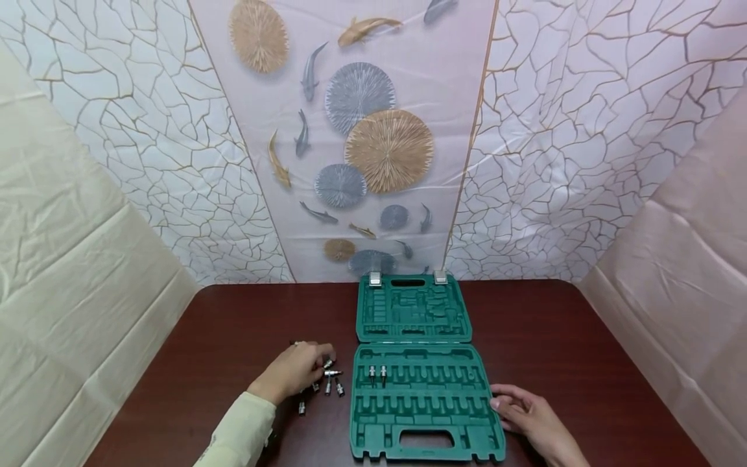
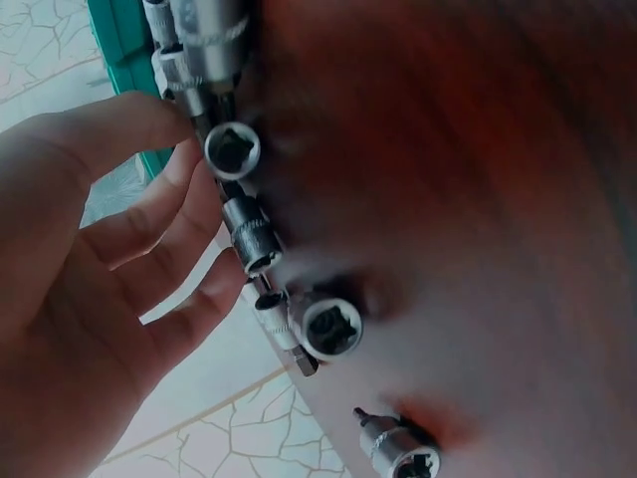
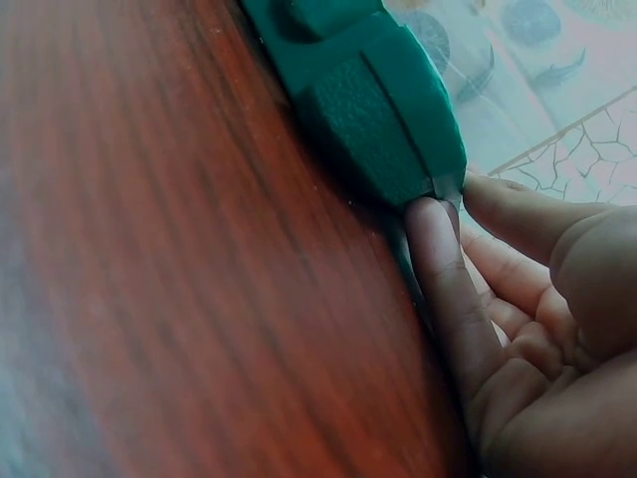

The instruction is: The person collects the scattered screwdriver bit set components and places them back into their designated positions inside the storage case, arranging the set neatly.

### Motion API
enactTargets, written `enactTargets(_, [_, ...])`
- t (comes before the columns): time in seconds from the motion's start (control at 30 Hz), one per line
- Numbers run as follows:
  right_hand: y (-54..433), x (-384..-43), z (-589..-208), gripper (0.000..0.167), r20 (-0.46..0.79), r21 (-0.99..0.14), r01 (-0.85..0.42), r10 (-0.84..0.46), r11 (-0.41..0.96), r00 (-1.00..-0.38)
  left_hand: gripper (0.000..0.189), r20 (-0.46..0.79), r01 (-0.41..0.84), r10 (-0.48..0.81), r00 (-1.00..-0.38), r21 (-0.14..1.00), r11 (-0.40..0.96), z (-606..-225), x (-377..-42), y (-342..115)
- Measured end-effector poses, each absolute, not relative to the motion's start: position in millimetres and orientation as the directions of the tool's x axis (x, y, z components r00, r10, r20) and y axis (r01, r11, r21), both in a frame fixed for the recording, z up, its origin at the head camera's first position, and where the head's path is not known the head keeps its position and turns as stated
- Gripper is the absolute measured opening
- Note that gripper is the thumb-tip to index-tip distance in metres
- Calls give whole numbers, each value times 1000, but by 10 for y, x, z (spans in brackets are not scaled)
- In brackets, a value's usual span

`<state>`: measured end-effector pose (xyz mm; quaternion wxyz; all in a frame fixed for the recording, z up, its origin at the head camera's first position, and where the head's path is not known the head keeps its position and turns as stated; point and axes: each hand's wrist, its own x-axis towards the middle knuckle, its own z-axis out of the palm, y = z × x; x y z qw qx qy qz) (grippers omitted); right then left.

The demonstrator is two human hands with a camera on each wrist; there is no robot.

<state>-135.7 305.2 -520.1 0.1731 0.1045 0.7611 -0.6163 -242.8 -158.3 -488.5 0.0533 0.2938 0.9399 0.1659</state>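
An open green socket case (image 1: 428,447) lies on the table. Two bit sockets (image 1: 383,373) sit side by side in the upper left slots of its near half. Left of the case, my left hand (image 1: 294,370) is over loose metal bit sockets (image 1: 340,388), partly hiding them. In the left wrist view, the thumb and bent fingers (image 2: 149,234) are close beside a line of bit sockets (image 2: 251,234); no firm hold shows. At the case's right edge, my right hand (image 1: 533,418) pinches the rim between thumb and finger, seen closer on the green side wall (image 3: 373,129).
The dark reddish-brown table (image 1: 560,331) has a back edge meeting a patterned cloth wall (image 1: 525,194). The case's lid (image 1: 461,318), with two metal latches, lies folded back toward that wall. A stray bit socket (image 1: 301,408) is below the left hand.
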Motion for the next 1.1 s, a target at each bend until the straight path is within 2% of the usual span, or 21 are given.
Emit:
enactTargets(0.4, [2998, -1321, -5227, 61, -388, -899, 373, -22, 230, -921, 34, -13, 487, 534, -845, 392, 780, -4916, -2383, -1563])
enactTargets(0.77, [2989, -1298, -5222, 62, -381, -902, 367, -18, 229, -925, 35, 4, 544, 586, -810, 377, 750, -4933, -2359, -1560])
enactTargets(0.9, [2994, -1297, -5210, 61, -386, -898, 371, -18, 235, -922, 36, -40, 526, 586, -809, 396, 753, -4875, -2357, -1550])
enactTargets(1.1, [2958, -1326, -5162, 61, -394, -889, 390, 31, 241, -918, 37, -119, 445, 532, -838, 415, 794, -4735, -2358, -1488])
